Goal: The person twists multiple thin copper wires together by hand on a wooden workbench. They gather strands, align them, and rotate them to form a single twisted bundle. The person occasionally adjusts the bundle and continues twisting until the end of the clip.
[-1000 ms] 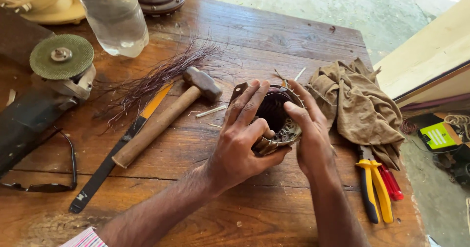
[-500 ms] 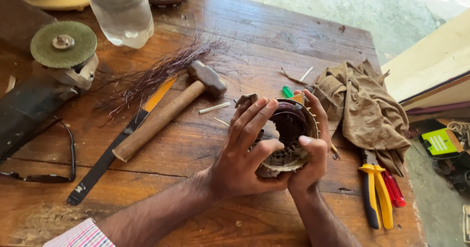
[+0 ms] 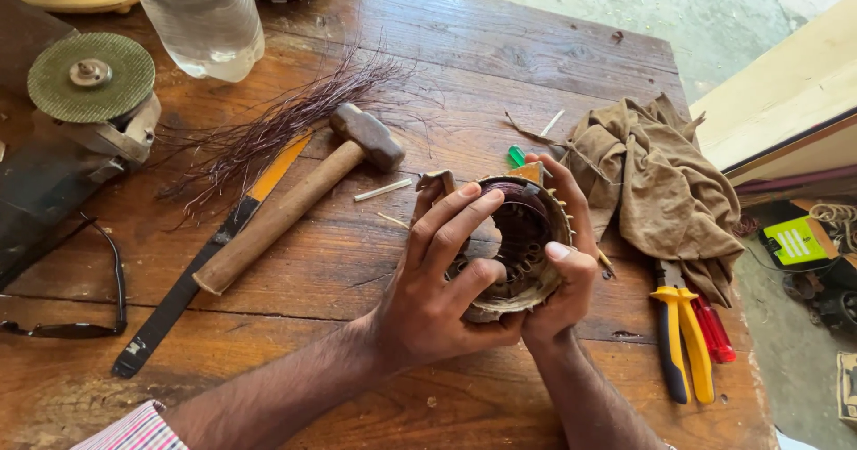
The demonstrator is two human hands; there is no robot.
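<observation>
Worn wooden desk, outdoor light. Motor stator at frame centre, raised off the boards and tilted toward the camera, bore showing. Left hand fingers curl over its near rim; right hand cups the far side, steadying it. Hammer lies left, pliers right.

A worn wooden table of broad, scratched planks filled most of the view, its brown boards lit warm and bright by strong daylight. Beyond its far edge lay a pale concrete floor, dusty and sunlit. To the right stood a cream-painted panel with a dark lower strip, clutter lying in shadow on the ground beneath it.
</observation>
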